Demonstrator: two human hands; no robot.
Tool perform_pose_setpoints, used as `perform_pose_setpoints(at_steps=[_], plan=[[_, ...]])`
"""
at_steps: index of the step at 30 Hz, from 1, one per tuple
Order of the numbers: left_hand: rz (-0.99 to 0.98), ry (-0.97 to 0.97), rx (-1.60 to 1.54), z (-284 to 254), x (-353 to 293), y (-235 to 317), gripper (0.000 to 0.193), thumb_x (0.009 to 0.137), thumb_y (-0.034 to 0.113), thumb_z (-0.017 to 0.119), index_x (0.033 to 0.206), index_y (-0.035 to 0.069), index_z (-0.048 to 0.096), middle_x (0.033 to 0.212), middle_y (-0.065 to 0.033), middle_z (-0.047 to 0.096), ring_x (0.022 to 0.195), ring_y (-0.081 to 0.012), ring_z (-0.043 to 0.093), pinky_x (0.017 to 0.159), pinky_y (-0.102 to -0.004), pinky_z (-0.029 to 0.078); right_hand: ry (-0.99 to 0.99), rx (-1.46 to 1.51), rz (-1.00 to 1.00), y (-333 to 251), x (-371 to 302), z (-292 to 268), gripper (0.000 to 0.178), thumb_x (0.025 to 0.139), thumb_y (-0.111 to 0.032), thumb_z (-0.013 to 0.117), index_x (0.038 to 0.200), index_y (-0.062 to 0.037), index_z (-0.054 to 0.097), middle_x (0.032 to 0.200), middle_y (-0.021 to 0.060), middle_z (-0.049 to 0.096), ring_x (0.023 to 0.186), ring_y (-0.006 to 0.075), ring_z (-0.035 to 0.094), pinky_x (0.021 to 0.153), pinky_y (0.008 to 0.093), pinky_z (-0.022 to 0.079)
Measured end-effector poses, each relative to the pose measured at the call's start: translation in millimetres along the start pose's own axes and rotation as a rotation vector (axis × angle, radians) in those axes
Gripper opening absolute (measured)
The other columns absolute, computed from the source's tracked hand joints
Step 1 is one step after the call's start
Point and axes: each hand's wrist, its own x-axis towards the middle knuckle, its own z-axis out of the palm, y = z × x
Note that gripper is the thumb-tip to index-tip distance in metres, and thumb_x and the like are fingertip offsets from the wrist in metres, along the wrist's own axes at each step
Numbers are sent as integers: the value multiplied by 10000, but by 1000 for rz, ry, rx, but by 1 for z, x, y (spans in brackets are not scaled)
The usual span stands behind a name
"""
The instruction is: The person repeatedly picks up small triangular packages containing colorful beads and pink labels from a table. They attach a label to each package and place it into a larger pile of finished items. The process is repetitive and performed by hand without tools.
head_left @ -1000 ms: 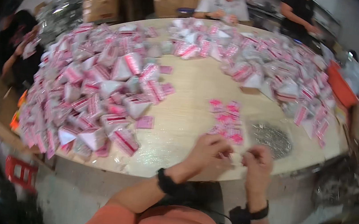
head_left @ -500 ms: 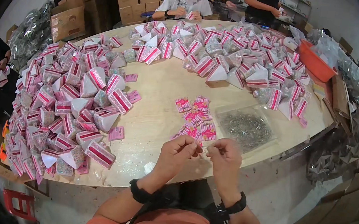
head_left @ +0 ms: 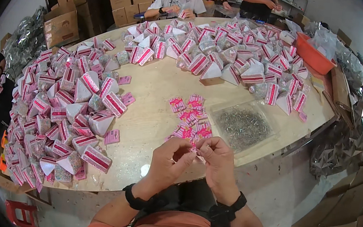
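Just above the table's near edge, my left hand (head_left: 169,161) pinches a small pink piece (head_left: 194,146) that looks like a printed tag; the fingers hide most of it. Close against it, my right hand (head_left: 219,164) is closed in a pinch, and what it holds is too small to make out. Beyond the fingers lies a loose cluster of pink-and-white striped tags (head_left: 189,116). To their right, a shallow clear tray (head_left: 265,142) holds many small metal pins or fasteners (head_left: 242,124).
Wedge-shaped pink-and-white packs (head_left: 84,124) are heaped on the left of the pale table (head_left: 157,88), with more packs (head_left: 216,54) along its far side. An orange tub (head_left: 313,56) stands far right. Co-workers handle small items across the table and at left. A red stool (head_left: 22,214) stands lower left.
My hands have come closer together, with the pink piece now showing between the fingertips. The whole view has shifted slightly, and the packs and tray keep their places on the table.
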Motion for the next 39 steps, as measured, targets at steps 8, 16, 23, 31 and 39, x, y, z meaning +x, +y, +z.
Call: perform_pose_setpoints(at_steps=[8, 16, 23, 31, 39], plan=[[27, 70, 39, 2, 4, 11, 68, 831, 42, 643, 806, 6, 591, 713, -67, 565, 622, -119, 546, 553, -250, 435, 61, -93, 70, -15, -2, 19, 84, 889, -104, 606, 887, -22, 586, 838, 17, 609, 727, 81, 535, 658, 208, 419], [200, -157, 118, -14, 12, 2, 279, 762, 117, 673, 1012, 14, 604, 934, -116, 614, 855, -202, 608, 736, -310, 487, -111, -46, 196, -5, -13, -1, 139, 896, -159, 618, 887, -21, 611, 755, 22, 608, 633, 85, 558, 606, 186, 441], [-15, -721, -91, -30, 28, 17, 550, 762, 270, 643, 1233, 12, 525, 1205, -147, 551, 1156, -268, 512, 994, -371, 376, -228, -89, 434, -24, -22, 0, 192, 873, -191, 655, 809, -13, 627, 731, 55, 631, 631, 127, 606, 567, 249, 486], [50, -468, 124, -33, 9, 17, 222, 804, 142, 655, 979, 15, 603, 885, -91, 613, 788, -196, 594, 700, -295, 473, -147, -59, 480, -25, -25, -3, 155, 872, -153, 641, 840, -2, 620, 743, 74, 637, 619, 146, 625, 560, 280, 526], [-148, -316, 114, -13, 0, 6, 124, 875, 121, 606, 826, 11, 573, 684, -36, 543, 609, -110, 518, 556, -263, 431, -100, -557, 146, -28, -37, 15, 158, 877, -139, 623, 972, -24, 568, 801, 79, 625, 689, 150, 628, 584, 267, 488]])
